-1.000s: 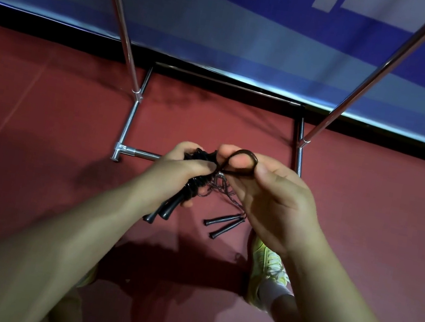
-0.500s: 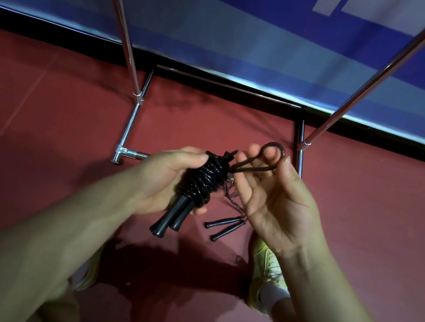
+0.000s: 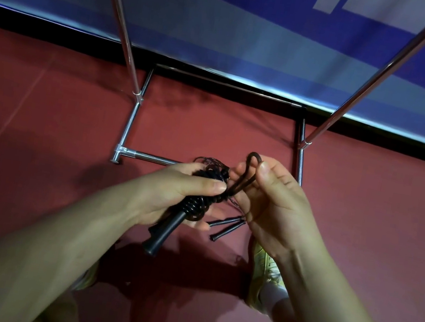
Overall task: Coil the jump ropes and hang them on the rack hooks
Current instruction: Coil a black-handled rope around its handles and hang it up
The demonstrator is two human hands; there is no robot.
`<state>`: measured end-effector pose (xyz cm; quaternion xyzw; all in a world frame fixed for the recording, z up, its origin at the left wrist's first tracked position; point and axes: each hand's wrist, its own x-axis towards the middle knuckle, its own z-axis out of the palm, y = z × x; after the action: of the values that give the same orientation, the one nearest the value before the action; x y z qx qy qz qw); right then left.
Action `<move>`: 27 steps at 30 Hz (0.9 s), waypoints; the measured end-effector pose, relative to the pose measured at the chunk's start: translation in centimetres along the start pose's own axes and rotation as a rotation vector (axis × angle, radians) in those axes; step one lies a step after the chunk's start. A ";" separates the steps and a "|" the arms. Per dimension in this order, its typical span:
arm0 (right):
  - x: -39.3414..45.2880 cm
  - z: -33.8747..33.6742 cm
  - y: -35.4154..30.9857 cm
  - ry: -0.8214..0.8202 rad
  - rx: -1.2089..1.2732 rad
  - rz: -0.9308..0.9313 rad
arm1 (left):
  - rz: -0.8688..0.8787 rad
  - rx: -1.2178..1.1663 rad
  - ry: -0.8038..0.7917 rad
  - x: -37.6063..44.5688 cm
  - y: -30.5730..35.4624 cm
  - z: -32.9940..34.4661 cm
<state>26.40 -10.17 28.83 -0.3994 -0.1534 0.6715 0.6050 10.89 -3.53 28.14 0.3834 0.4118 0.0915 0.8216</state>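
The left hand (image 3: pixel 180 192) grips a tightly wound black jump rope (image 3: pixel 198 203), handles hanging down; the right hand (image 3: pixel 272 199) pinches its free loop (image 3: pixel 251 167). This coil looks nearly finished but unhung. A second rope (image 3: pixel 226 223) lies on the floor beneath, by the rack (image 3: pixel 130 124); no hooks show.
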 end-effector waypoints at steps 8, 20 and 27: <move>0.1 0.9 0.1 0.132 -0.113 -0.059 | 0.020 0.015 0.233 0.5 0.4 1.1; 0.2 1.0 0.2 0.212 -0.211 -0.179 | -0.020 -0.149 0.025 0.0 -0.8 1.3; 0.1 0.6 0.2 0.172 -0.330 -0.182 | -0.027 -0.147 0.071 -0.6 -0.9 3.1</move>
<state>25.81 -9.94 29.07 -0.5334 -0.2447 0.5431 0.6005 12.65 -6.17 29.05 0.3128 0.4382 0.1240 0.8335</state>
